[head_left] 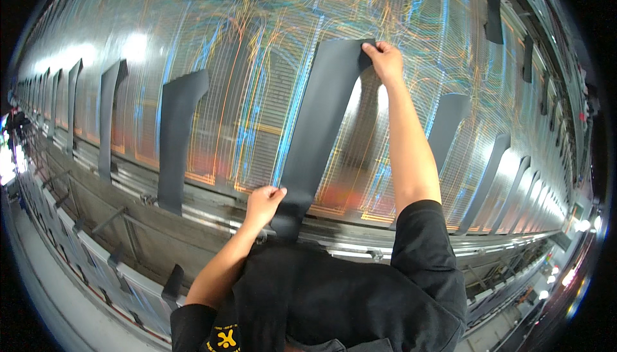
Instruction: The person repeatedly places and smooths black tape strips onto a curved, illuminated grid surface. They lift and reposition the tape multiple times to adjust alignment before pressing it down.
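A long dark grey strip (318,127) lies on a shiny ribbed board (244,63) covered with coloured lines. My right hand (384,59) grips the strip's far upper corner with the arm stretched out over the board. My left hand (265,201) pinches the strip's near end at the board's front edge. The strip runs slanted between both hands, flat against the board.
Several similar grey strips lie on the board in a row, one (180,133) to the left and one (450,124) to the right. More dark strips (493,14) hang along the far edge. A metal frame with rails (109,217) runs below the board.
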